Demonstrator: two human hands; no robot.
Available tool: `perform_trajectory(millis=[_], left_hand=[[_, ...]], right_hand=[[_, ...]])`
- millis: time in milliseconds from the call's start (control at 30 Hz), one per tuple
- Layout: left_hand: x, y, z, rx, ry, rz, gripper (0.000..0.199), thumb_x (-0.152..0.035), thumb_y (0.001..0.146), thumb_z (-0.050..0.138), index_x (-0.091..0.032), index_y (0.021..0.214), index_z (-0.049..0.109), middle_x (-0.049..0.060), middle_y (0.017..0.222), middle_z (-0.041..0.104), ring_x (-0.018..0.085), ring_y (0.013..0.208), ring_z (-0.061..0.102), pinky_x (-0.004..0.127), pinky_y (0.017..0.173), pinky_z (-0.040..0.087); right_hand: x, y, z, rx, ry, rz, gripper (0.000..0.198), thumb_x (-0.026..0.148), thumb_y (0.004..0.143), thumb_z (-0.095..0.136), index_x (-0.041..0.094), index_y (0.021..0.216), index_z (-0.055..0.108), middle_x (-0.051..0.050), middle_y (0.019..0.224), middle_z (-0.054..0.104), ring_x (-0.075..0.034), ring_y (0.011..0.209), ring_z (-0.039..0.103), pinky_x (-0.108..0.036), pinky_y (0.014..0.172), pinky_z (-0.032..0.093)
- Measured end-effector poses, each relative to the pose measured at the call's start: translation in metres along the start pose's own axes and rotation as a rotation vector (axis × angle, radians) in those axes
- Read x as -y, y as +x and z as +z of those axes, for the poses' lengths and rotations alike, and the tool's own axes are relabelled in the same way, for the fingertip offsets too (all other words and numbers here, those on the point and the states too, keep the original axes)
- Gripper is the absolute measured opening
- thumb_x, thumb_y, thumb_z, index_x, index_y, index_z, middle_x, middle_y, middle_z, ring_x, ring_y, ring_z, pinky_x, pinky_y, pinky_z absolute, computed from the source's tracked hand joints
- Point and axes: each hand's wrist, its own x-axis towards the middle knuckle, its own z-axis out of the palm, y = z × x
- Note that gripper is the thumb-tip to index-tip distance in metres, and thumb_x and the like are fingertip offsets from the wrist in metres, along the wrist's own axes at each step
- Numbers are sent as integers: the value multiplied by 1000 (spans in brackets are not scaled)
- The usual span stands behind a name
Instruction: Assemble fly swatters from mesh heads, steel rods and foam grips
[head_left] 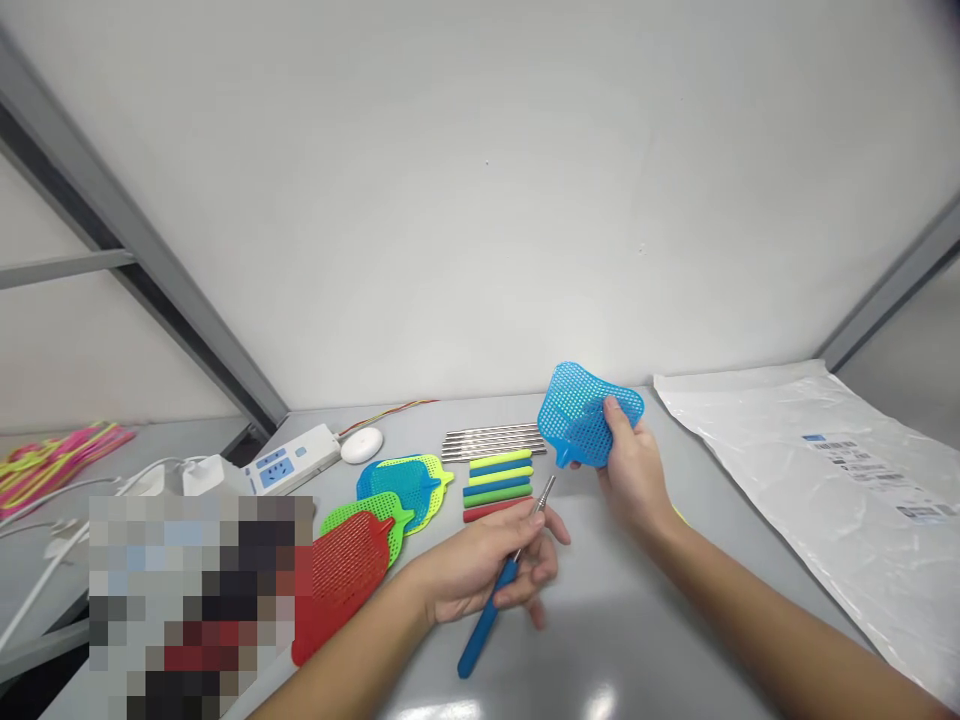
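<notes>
My left hand (517,560) is closed around a metal rod with a blue foam handle (484,625); the rod's bare tip points up and to the right. Pinched in my right hand (634,465) is a blue perforated fly swatter head (581,410), its short socket facing down toward the rod tip. A small gap separates socket and tip. Beyond my left hand lie several coloured foam handles (499,495) and a row of metal rods (491,442). Left of them rest more swatter heads: blue and yellow (405,490), green (367,520) and red (345,570).
A white power strip (292,460) and a round white object (362,445) sit at the back left. Pink and yellow cords (64,465) lie at the far left. A white plastic mailing bag (810,470) covers the right side. A blurred patch hides the lower left.
</notes>
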Motion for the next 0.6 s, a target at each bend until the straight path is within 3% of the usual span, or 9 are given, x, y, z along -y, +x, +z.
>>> perform_trajectory(millis=[233, 600], left_hand=[[3, 2, -4, 11, 20, 41, 28, -41, 96, 35, -18, 96, 51, -6, 64, 51, 2, 33, 32, 30, 60, 50], [1, 0, -3, -33, -11, 61, 29, -44, 95, 38, -18, 86, 49, -11, 54, 33, 1, 33, 24, 30, 65, 48]], right_hand=[[-13, -3, 1, 7, -39, 36, 36, 57, 81, 59, 22, 86, 55, -2, 75, 68, -18, 58, 62, -27, 42, 44], [-12, -5, 1, 17, -54, 22, 36, 56, 82, 57, 23, 96, 55, 1, 70, 66, -17, 54, 60, -27, 41, 44]])
